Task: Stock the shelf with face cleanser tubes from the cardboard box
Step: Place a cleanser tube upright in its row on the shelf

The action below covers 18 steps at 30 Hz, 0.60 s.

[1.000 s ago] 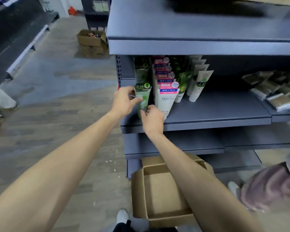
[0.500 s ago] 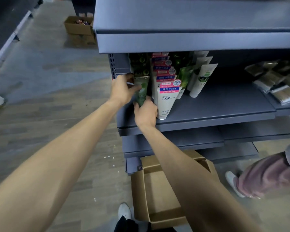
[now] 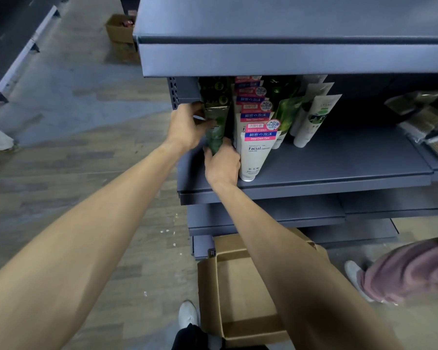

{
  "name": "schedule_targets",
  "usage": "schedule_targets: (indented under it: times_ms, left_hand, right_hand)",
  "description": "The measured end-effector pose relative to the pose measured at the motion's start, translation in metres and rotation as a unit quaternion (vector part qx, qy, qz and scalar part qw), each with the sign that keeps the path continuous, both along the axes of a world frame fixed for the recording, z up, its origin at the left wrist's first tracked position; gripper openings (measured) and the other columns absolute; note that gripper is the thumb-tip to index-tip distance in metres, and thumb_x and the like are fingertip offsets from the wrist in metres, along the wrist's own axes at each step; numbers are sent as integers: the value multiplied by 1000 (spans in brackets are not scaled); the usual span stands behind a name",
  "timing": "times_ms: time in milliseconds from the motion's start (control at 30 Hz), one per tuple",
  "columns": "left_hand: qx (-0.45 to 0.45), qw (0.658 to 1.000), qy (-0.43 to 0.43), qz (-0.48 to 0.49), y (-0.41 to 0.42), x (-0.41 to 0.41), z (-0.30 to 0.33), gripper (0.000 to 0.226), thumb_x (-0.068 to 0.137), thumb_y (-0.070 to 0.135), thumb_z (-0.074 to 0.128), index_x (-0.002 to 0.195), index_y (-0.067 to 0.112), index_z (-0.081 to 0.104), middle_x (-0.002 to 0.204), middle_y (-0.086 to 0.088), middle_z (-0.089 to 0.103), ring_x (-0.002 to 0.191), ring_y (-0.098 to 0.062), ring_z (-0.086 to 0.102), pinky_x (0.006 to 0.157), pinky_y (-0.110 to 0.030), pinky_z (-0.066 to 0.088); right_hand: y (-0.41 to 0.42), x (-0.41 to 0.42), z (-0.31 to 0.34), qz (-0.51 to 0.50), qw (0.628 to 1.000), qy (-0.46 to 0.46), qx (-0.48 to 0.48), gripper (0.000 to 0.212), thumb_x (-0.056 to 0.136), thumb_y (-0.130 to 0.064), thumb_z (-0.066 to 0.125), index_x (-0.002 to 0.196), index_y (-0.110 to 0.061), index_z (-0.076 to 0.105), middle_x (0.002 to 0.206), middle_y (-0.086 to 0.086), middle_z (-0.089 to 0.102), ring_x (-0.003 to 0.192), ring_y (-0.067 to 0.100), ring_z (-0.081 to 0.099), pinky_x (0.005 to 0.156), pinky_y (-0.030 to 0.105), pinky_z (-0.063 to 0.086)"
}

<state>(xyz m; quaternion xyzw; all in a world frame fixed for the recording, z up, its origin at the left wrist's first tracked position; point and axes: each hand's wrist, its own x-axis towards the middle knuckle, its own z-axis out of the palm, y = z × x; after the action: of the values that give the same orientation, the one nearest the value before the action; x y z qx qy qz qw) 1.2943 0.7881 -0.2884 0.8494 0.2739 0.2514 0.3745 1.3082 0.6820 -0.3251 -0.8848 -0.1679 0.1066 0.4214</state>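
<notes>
Seen from the head camera, a person seats a green face cleanser tube (image 3: 216,133) at the left end of the shelf (image 3: 339,173), close to its front edge and just beside a row of white Facial cleanser tubes (image 3: 253,157). The left hand (image 3: 187,127) curls round the tube's upper left side, thumb across its face; the right hand (image 3: 223,165) grips the lower end from below, its fingers wrapped behind the tube and mostly hidden. More green tubes stand in a file behind it, running back into shadow under the upper shelf. The cardboard box (image 3: 240,294) sits open on the floor below the shelving, the part not covered by the right forearm showing no tubes. The step in hand appears to be the placing itself; the next move likely calls for setting the tube upright in line with its row, then letting go with both hands without nudging the white tubes alongside.
</notes>
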Motion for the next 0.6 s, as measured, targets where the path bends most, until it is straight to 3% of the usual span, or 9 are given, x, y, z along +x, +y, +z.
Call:
schedule_targets:
  times_ms: [100,300,433,533,600]
  left_hand:
    - [-11,1000,5,5,2,1,0,28,79,13,75,107,13,72,97,4,71,85,-7,63,72,-10,43]
    - [-17,1000,7,-1,1,3,2,27,78,11,75,105,11,72,100,-1,74,86,-10,66,73,-11,45]
    - [-18,999,17,29,0,0,-4,22,78,19,77,97,10,70,96,0,73,86,-12,65,75,-20,47]
    - [-35,999,10,33,-2,-8,-8,28,79,23,79,101,9,69,92,2,68,86,-13,63,70,-16,43]
    - [-57,998,-3,27,0,-13,-11,30,78,24,80,101,9,68,91,-1,68,86,-22,67,78,-28,53]
  right_hand:
    - [1,1,-1,6,1000,-4,-3,33,94,-26,62,115,-3,52,114,19,65,106,37,62,81,36,46]
    - [1,3,-1,10,1000,4,-1,35,93,-26,63,117,-3,52,116,19,64,107,37,61,81,36,46]
    - [-6,-1,-2,20,1000,16,-1,36,93,-27,63,117,-3,52,118,19,63,108,38,60,82,36,47]
    - [-10,-8,-2,29,999,20,-4,35,93,-27,63,117,-4,53,118,19,64,108,38,60,84,37,47]
    - [-14,-11,-2,31,999,21,-1,35,92,-27,64,118,-5,54,118,17,64,109,38,60,84,36,47]
